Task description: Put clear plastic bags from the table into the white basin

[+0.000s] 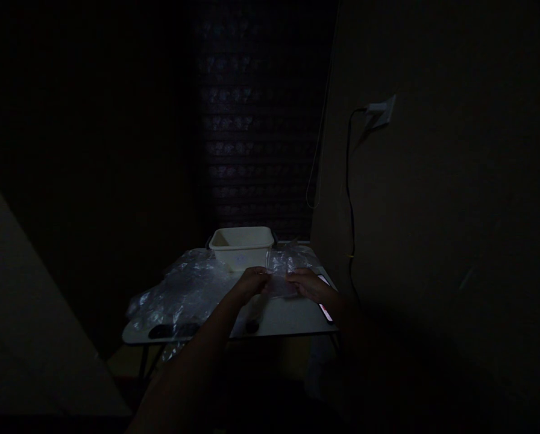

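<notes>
In the dim head view, a clear plastic bag [279, 286] is stretched between my two hands over the small white table [292, 316]. My left hand [253, 281] pinches its left side, and my right hand [307, 283] pinches its right side. Just behind my left hand stands a white plastic bin [240, 247] with dark handles. A heap of clear plastic bags [184, 295] covers the left part of the table. More clear plastic [292, 256] lies behind the held bag, right of the bin.
A phone [326, 304] with a lit screen lies at the table's right edge, beside my right forearm. A dark cable [351, 205] hangs from a wall socket [385, 112] on the right. Dark blinds [252, 150] are behind the table.
</notes>
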The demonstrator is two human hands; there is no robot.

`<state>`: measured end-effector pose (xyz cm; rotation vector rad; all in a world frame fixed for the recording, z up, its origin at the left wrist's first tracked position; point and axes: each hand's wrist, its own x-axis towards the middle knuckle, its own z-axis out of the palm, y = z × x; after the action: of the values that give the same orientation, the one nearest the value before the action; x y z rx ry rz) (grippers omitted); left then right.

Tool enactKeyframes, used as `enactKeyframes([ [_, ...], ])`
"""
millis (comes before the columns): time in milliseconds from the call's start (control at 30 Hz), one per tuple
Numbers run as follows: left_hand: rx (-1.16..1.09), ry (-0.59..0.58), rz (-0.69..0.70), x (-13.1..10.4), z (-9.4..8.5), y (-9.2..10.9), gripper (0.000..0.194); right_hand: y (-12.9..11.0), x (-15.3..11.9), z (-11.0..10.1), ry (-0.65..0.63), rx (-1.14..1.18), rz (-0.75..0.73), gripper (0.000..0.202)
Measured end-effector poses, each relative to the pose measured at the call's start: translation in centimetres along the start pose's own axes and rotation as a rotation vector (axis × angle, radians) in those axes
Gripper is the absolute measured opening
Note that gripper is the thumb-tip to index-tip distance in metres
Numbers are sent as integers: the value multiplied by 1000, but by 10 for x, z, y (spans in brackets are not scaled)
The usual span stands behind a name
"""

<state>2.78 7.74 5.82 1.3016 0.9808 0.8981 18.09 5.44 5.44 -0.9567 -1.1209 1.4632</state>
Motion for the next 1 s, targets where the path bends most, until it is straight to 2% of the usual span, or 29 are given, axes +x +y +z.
enactKeyframes([
  [100,-38,-34,9,-1,0,1,8,1,1,0,6,4,-21,13],
  [300,-111,-53,10,-2,1,2,22,-2,-1,-2,-41,86,19,15],
  [500,-199,-58,7,-2,2,4,16,0,-1,-4,-46,115,36,12],
  [667,-189,-54,15,-3,0,5,18,-2,-1,-4,-57,112,29,15],
  [767,-93,-29,5,-1,1,1,15,-2,-1,-7,-35,105,62,23],
  [867,137,26,-6,2,2,-11,11,4,2,-14,46,75,129,27],
  [1000,348,44,9,9,2,-29,14,19,8,-28,149,-62,187,16],
])
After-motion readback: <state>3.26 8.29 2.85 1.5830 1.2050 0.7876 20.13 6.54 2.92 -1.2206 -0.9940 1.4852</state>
